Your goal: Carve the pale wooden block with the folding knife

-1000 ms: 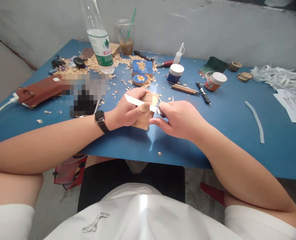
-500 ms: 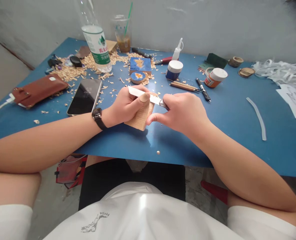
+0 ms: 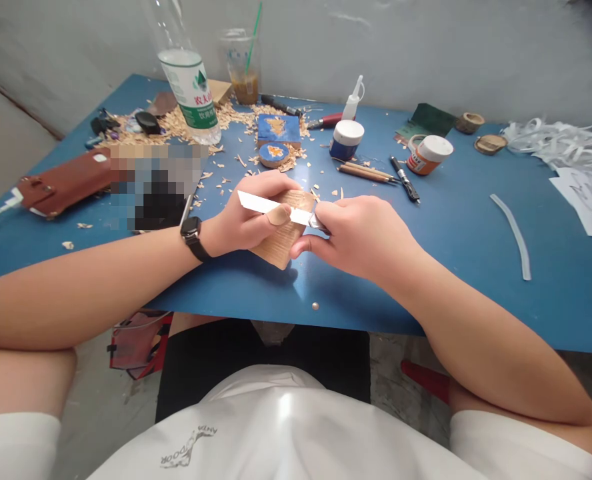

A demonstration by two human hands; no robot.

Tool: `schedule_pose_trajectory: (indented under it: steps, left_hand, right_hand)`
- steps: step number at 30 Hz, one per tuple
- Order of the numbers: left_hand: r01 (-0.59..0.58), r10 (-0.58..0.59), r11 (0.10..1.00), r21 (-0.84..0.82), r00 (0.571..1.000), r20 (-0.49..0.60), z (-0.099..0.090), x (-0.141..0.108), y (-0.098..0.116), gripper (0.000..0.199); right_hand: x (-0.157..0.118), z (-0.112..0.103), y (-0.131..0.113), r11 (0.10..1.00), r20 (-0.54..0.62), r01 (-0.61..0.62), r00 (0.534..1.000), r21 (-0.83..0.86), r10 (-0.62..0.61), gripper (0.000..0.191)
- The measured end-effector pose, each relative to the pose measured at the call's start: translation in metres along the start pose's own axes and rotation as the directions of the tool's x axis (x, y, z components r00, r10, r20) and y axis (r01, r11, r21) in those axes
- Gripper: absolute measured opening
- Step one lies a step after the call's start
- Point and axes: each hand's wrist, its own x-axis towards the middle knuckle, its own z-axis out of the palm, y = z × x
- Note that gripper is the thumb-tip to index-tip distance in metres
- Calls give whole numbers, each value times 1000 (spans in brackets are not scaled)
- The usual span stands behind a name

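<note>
My left hand (image 3: 249,217), with a black watch at the wrist, is closed round a light wooden block (image 3: 281,247) above the blue table. A knife with a broad pale blade (image 3: 271,207) is held in my right hand (image 3: 366,230), its handle mostly hidden by the fingers. The blade lies across the block and points left, with my left thumb against it. My right thumb is by the block's right edge. Behind the hands are a blue-painted block (image 3: 279,129) and a round blue-painted piece (image 3: 274,154), among wood shavings.
At the left stand a water bottle (image 3: 191,93) and a brown leather case (image 3: 66,183); a cup (image 3: 245,80) is behind. To the right are a blue jar (image 3: 347,140), an orange jar (image 3: 429,157), carving tools (image 3: 369,173) and a clear strip (image 3: 512,233).
The knife blade has slid left and down over the block, and my right hand has moved slightly left and down with it. More of the block's top shows.
</note>
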Motion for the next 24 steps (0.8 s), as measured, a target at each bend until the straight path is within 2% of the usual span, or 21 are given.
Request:
schedule_pose_trajectory:
  steps: [4,9,11,13,16,18,20,24]
  left_hand:
    - [40,-41,994,-98,999,-7,2,1,0,64]
    - [138,-150,985,-107,983,-110,10,-2,2,56]
    - [141,-151,987,-83,978,-142,11,-3,3,59]
    - [122,-129,991,-58,982,-137,10,-3,4,64]
    - [57,-57,998,17,998,-38,6,0,4,79]
    - [9,-10,998,69,1000,26,3,2,5,85]
    - [-7,3,996,89,999,42,0,3,5,82]
    - [35,-38,997,68,999,38,0,4,2,76]
  right_hand:
    - [-2,5,-1,997,-70,-70,995,-38,67,75]
    - [-2,6,-3,979,-161,-181,973,-92,165,90]
    - [-1,1,-5,974,-132,-198,974,-112,183,90]
    - [0,-4,-7,982,-55,-155,987,-111,149,84]
    - [-1,-13,-10,999,97,12,995,-51,-7,63]
    - [-2,-15,-10,997,156,72,985,-12,-70,54]
    - [-2,-15,-9,997,158,71,985,-10,-69,52]
    - [-1,-10,-6,1000,102,19,995,-19,-17,57]
